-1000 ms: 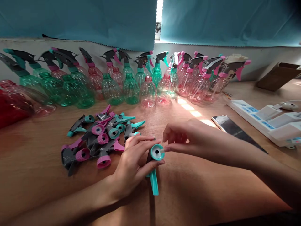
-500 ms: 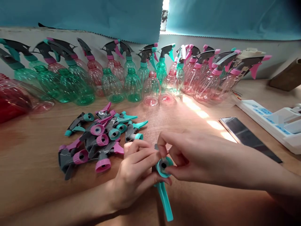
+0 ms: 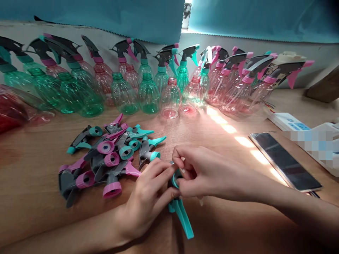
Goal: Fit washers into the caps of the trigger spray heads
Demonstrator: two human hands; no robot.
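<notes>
A trigger sprayer head with a turquoise collar and trigger (image 3: 184, 218) is gripped in my left hand (image 3: 152, 194), its trigger pointing down toward me. My right hand (image 3: 198, 173) is closed in a pinch at the mouth of the collar, and its fingers cover most of the opening. What those fingers pinch is hidden. A small pale translucent tip (image 3: 201, 201) shows just below the right hand. Left of my hands lies a pile of loose sprayer heads (image 3: 111, 158), grey with pink or turquoise parts.
Along the wall stand clear green and pink bottles (image 3: 124, 95), some open-necked, others with sprayer heads (image 3: 188, 51) fitted. A phone (image 3: 286, 160) and a white power strip (image 3: 288, 121) lie at the right. A red translucent object (image 3: 12, 109) is at the left edge.
My right hand has moved slightly left and closer over the collar, hiding its opening. The sprayer head has shifted a little left and up and turned in my left hand.
</notes>
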